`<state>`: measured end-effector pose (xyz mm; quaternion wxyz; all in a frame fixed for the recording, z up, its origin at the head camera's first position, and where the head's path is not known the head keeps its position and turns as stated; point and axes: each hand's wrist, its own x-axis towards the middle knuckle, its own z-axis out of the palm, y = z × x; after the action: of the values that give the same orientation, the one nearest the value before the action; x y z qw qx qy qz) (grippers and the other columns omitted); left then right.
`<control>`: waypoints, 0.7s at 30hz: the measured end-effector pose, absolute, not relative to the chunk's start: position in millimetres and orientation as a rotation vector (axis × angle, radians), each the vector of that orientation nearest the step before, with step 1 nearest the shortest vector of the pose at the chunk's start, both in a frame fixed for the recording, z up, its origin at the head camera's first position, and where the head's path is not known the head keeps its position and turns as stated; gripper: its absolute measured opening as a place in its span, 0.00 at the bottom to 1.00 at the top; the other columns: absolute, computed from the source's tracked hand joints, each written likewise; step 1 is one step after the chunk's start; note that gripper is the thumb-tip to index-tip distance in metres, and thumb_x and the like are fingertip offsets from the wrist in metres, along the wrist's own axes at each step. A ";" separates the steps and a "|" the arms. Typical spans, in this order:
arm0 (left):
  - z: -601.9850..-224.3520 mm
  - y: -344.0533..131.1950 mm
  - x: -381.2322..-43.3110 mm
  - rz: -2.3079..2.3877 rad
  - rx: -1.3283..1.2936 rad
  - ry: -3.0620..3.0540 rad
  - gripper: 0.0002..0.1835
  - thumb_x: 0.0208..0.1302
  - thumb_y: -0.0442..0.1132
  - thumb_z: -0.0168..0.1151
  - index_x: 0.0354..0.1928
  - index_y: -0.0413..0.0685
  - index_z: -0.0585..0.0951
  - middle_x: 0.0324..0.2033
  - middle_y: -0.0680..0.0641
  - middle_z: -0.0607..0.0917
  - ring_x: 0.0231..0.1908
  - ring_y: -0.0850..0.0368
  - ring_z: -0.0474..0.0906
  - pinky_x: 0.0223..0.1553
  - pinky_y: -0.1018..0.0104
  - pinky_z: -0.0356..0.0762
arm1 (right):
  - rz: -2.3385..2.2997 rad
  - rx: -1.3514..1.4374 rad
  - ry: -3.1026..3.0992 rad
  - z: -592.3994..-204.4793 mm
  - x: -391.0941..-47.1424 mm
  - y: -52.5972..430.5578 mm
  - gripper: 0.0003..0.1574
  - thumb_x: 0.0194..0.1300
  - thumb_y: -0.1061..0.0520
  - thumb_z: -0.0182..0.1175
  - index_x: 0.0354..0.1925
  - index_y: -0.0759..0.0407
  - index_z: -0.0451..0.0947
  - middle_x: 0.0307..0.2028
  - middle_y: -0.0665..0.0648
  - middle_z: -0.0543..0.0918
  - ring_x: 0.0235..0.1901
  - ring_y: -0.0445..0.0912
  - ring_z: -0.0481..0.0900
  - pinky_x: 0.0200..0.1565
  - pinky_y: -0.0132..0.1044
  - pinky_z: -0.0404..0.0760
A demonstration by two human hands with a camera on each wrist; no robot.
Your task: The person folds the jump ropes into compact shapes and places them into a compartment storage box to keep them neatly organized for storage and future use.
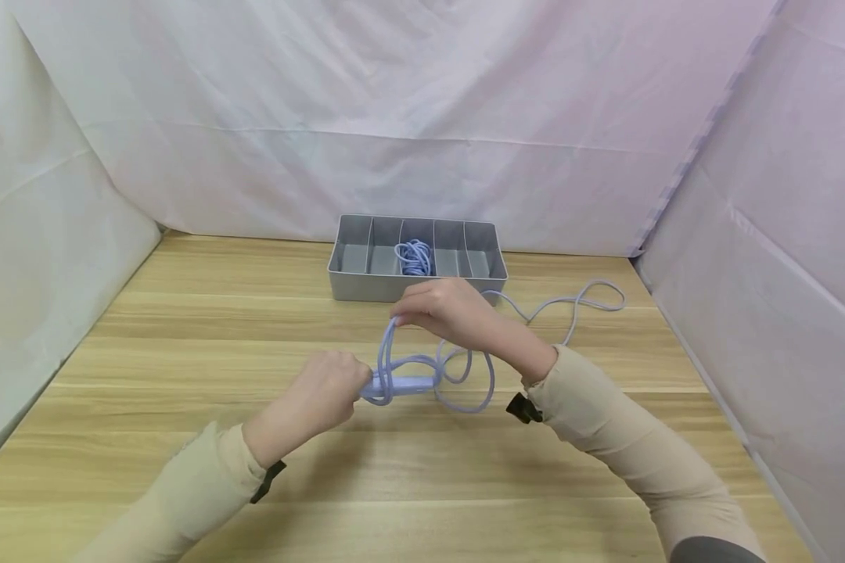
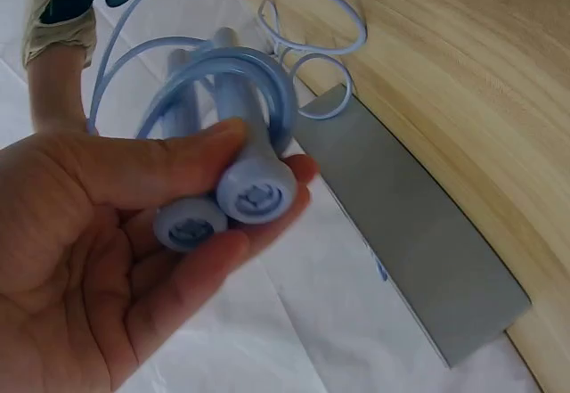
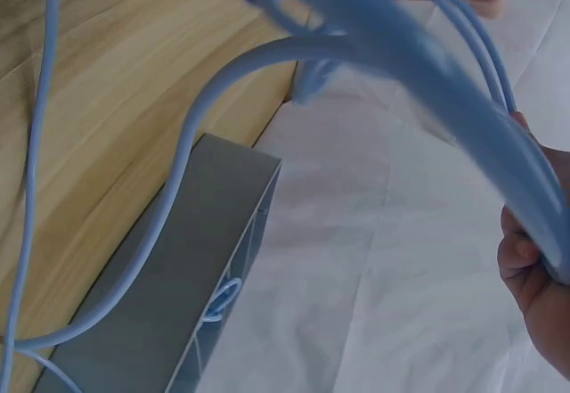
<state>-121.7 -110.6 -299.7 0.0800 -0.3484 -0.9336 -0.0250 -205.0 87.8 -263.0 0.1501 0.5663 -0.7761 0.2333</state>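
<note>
My left hand grips the two light blue-violet handles of a jump rope side by side, their round ends showing beyond the thumb. Loops of the rope pass around the handles. Up and to the right of it, my right hand pinches the top of these loops and holds them taut. From the far end of the handles, more loose rope hangs in open curves. One length of cord trails away to the right over the table.
A grey box with several compartments stands at the back of the wooden table. Its middle compartment holds a coiled bundle of similar blue-violet rope. White cloth hangs behind and along both sides.
</note>
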 end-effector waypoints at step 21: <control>-310.7 -118.2 -127.7 -0.658 -1.167 -2.219 0.15 0.44 0.33 0.69 0.38 0.44 0.80 0.25 0.51 0.86 0.24 0.62 0.82 0.21 0.69 0.78 | 1.643 1.289 -2.506 -313.2 -222.5 92.3 0.09 0.61 0.66 0.56 0.36 0.69 0.81 0.25 0.57 0.83 0.20 0.39 0.73 0.19 0.27 0.68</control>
<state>-127.7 -118.2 -310.7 0.2715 -0.4333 -0.8239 -0.2443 -222.5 92.3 -313.2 -0.0602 0.3944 -0.7669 0.5027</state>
